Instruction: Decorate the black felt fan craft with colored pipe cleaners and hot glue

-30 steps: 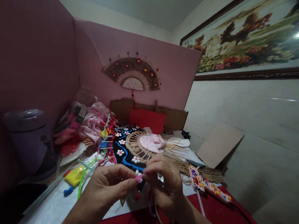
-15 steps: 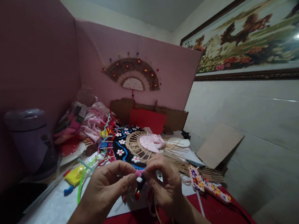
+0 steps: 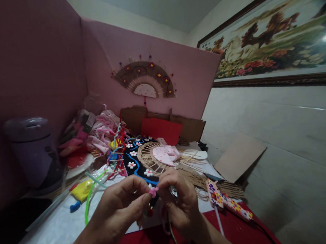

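Both hands meet above the near edge of a black decorated fan (image 3: 137,169), which carries white flowers and a blue wavy line. Thumb and forefinger of my left hand (image 3: 124,202) pinch a small twisted piece of pink pipe cleaner (image 3: 154,191). My right hand (image 3: 178,201) pinches the same pipe cleaner from the other side, and a pink strand hangs below its fingers. Its other fingers are curled, so what else they hold is hidden. A dark stick with a red tip (image 3: 150,212) shows beneath the hands.
A flower-patterned glue gun (image 3: 228,201) with a cord lies at the right. Green pipe cleaner (image 3: 87,207) and a yellow clay packet (image 3: 82,192) lie left. Behind stand a purple canister (image 3: 36,158), pink fabric (image 3: 104,130) and red card (image 3: 162,130). A finished brown fan (image 3: 145,80) hangs behind.
The pink piece between the fingertips has turned and looks more bunched, and the white spot below it is no longer visible there. Both hands keep nearly the same place.
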Available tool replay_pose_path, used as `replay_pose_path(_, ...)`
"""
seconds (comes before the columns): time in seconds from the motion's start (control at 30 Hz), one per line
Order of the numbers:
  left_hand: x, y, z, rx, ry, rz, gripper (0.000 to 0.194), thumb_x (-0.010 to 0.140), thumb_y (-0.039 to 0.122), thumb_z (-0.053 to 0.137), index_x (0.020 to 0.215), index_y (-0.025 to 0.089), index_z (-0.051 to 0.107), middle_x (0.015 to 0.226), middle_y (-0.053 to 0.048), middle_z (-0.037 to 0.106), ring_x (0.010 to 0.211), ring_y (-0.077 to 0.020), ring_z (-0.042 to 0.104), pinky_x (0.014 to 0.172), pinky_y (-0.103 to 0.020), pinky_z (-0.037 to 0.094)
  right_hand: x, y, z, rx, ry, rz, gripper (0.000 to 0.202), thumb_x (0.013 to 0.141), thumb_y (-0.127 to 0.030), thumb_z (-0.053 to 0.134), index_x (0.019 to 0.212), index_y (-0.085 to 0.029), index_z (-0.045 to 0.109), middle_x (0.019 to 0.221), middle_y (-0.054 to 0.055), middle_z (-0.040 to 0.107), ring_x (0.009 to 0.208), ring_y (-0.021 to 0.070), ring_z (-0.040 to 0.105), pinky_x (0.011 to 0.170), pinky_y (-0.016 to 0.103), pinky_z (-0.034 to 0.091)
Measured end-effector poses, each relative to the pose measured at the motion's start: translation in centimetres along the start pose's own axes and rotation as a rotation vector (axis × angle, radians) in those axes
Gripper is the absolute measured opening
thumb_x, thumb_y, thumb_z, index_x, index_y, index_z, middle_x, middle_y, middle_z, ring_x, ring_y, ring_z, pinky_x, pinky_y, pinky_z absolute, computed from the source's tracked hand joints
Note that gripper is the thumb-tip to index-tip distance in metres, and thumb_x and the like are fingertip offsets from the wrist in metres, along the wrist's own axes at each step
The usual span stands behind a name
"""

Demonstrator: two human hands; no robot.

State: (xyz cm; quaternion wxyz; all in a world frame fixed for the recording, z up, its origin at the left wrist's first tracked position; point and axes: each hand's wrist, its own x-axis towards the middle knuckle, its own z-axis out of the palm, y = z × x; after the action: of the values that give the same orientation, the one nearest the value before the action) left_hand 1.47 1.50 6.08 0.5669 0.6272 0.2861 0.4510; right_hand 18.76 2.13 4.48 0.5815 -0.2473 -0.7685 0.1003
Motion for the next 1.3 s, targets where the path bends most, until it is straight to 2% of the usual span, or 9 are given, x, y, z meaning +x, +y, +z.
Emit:
replay_pose_path(0.3,0.5,-0.8,-0.5,-0.052,0.073,0.016,0.020,0.081,0.034,0.063,0.077,0.015,0.059,0.058,0.002,0.055,0.045,-0.0071,0.047,0.043,-0.018,0.038,-0.3,-0.2,0.8,-0.312,-0.038,-0.171,0.016,0.085,-0.007,0.046,0.094,-0.019,0.053,0.081,0.005,0.059,0.076,0.0176,0.054,0.063,0.029,0.045)
replay_pose_path(0.5,0.5,-0.4,0.1,0.558,0.257,0.314,0.013,0.084,0.024,0.056,0.073,0.018,0.058,0.066,0.000,0.056,0.059,-0.0119,0.049,0.055,-0.023,0.040,-0.2,0.2,0.5,-0.558,-0.118,-0.335,0.017,0.085,-0.009,0.043,0.098,-0.017,0.050,0.082,0.007,0.060,0.075,0.0196,0.053,0.064,0.032,0.046)
replay_pose_path(0.63,0.8,-1.0,0.0,0.851,0.264,0.479,0.019,0.087,0.014,0.047,0.069,0.019,0.053,0.066,0.001,0.052,0.061,-0.0120,0.047,0.057,-0.023,0.037,0.1,0.5,0.2,-0.552,-0.152,-0.345,0.018,0.085,-0.007,0.042,0.097,-0.016,0.051,0.083,0.008,0.060,0.075,0.0193,0.052,0.064,0.032,0.046)
replay_pose_path(0.77,0.4,-0.7,-0.6,0.841,0.075,0.364,0.020,0.091,0.018,0.043,0.073,0.020,0.050,0.073,0.000,0.054,0.066,-0.0119,0.049,0.061,-0.022,0.039,0.1,0.1,0.1,-0.309,-0.121,-0.181,0.016,0.082,-0.006,0.044,0.088,-0.018,0.053,0.081,0.006,0.059,0.077,0.0182,0.054,0.066,0.032,0.047)
replay_pose_path(0.9,-0.2,0.3,-0.8,0.695,-0.091,0.245,0.017,0.093,0.024,0.042,0.078,0.021,0.050,0.077,0.001,0.055,0.070,-0.0113,0.050,0.062,-0.020,0.040,0.4,-0.5,0.1,0.160,-0.094,0.190,0.008,0.083,-0.017,0.053,0.076,-0.018,0.056,0.072,0.003,0.058,0.069,0.0150,0.055,0.062,0.029,0.046)
replay_pose_path(1.0,-0.3,0.5,-0.5,0.612,-0.127,0.248,0.019,0.093,0.024,0.042,0.077,0.021,0.051,0.079,0.000,0.054,0.073,-0.0115,0.050,0.065,-0.021,0.041,0.8,-0.6,-0.1,0.497,-0.154,0.486,0.019,0.078,-0.032,0.065,0.072,-0.016,0.056,0.065,0.001,0.057,0.059,0.0124,0.054,0.055,0.026,0.045)
replay_pose_path(1.1,-0.3,0.1,-0.3,0.542,-0.120,0.260,0.020,0.093,0.025,0.042,0.077,0.020,0.051,0.081,-0.001,0.053,0.074,-0.0123,0.050,0.066,-0.022,0.041,0.9,-0.6,-0.4,0.640,-0.219,0.608,0.028,0.078,-0.041,0.066,0.074,-0.016,0.056,0.062,0.000,0.057,0.051,0.0106,0.053,0.049,0.023,0.043)
replay_pose_path(1.2,-0.2,-0.1,-0.4,0.427,-0.104,0.243,0.018,0.093,0.028,0.044,0.077,0.020,0.051,0.079,0.000,0.051,0.073,-0.0129,0.050,0.066,-0.024,0.041,0.6,-0.7,-0.6,0.451,-0.079,0.499,0.018,0.085,-0.034,0.059,0.080,-0.017,0.057,0.066,-0.001,0.056,0.056,0.0105,0.054,0.051,0.022,0.044)
replay_pose_path(1.3,-0.3,-0.1,-0.5,0.375,-0.089,0.226,0.017,0.092,0.029,0.046,0.079,0.021,0.052,0.078,0.000,0.052,0.072,-0.0130,0.051,0.067,-0.025,0.042,0.0,-0.7,-0.5,0.139,0.048,0.126,0.009,0.087,-0.020,0.053,0.094,-0.020,0.060,0.083,0.003,0.060,0.071,0.0126,0.058,0.063,0.025,0.048)
